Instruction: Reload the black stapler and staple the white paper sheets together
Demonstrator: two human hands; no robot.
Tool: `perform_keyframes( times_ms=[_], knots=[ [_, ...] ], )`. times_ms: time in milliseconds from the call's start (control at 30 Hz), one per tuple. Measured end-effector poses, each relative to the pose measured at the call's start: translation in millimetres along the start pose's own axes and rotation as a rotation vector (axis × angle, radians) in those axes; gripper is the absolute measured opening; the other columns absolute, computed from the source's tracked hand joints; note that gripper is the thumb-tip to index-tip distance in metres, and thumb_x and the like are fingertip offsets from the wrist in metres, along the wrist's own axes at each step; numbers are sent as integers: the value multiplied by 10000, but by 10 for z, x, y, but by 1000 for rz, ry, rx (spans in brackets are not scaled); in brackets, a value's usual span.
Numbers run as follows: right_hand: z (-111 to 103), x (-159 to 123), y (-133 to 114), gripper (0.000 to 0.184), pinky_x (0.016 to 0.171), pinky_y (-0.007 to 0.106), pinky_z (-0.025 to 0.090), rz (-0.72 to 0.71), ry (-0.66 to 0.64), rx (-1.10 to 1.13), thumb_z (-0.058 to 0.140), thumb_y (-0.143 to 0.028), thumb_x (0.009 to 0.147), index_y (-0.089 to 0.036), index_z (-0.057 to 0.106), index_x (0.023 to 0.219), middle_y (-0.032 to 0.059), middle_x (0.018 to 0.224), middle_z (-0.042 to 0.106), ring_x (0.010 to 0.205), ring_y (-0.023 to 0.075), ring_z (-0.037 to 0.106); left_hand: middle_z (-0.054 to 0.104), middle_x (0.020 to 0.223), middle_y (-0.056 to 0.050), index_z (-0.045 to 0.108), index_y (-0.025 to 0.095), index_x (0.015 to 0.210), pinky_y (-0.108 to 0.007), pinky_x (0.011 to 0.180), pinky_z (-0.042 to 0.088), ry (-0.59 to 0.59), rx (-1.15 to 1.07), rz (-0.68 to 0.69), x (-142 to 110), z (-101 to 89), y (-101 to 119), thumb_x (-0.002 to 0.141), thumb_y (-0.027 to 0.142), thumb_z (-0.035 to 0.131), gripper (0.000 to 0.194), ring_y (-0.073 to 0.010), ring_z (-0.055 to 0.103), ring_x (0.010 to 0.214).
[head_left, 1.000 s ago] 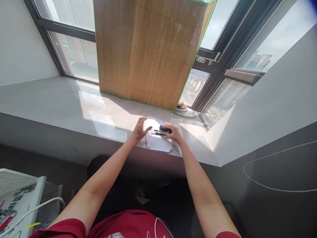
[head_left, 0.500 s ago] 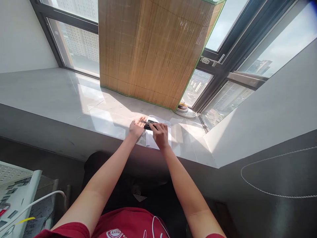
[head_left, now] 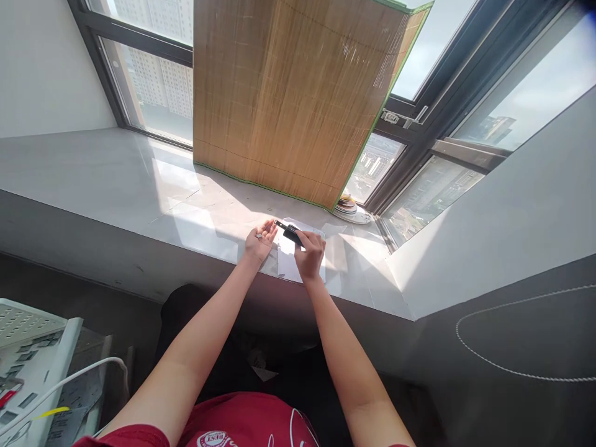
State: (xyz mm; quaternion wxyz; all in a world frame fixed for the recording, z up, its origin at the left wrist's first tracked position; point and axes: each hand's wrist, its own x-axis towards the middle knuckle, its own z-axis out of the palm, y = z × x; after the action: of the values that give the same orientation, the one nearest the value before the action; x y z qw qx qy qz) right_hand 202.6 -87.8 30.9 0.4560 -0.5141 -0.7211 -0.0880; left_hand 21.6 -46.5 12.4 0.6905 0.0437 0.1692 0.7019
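My right hand is closed round a small black stapler, lifted a little above a white sheet of paper on the pale windowsill. The stapler's front end points left toward my left hand. That hand is held palm up with fingers loosely curled beside the stapler's tip, and a tiny thing lies at its fingertips that I cannot make out.
A bamboo blind leans against the window behind the paper. A stack of small round plates sits at its right foot. A white perforated rack with a white cable stands at lower left, below the sill.
The stapler came off the paper and moved left, its nose now tilted up toward my left palm. My left hand turned from flat on the sill to palm up.
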Motion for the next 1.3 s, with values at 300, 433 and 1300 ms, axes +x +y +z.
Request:
perform_keyframes(
  times_ms=[300, 433, 1300],
  knots=[
    [-120, -62, 333, 349, 1002, 453, 531, 504, -181, 97, 814, -272, 841, -231, 826, 1188, 82, 1117, 829, 1069, 316, 701, 842, 1098, -170, 776, 141, 1032, -433, 1151, 577, 107, 203, -56, -81, 66, -46, 1087, 258, 451, 350, -251, 813, 1095],
    [-158, 20, 45, 463, 1013, 472, 497, 78, -142, -123, 743, -241, 980, -264, 737, 1443, 136, 1323, 757, 1206, 336, 608, 837, 1168, -176, 781, 135, 1116, -430, 1163, 570, 19, 178, -112, -150, 113, -44, 1127, 317, 436, 390, -250, 804, 1141],
    [-962, 54, 1121, 208, 780, 407, 620, 202, -99, 287, 698, -396, 960, -253, 846, 995, 59, 949, 829, 774, 224, 711, 655, 1445, -201, 629, 214, 919, -490, 1388, 231, -33, 1128, 394, 917, 492, 267, 887, 39, 687, 187, -343, 268, 1694]
  ],
)
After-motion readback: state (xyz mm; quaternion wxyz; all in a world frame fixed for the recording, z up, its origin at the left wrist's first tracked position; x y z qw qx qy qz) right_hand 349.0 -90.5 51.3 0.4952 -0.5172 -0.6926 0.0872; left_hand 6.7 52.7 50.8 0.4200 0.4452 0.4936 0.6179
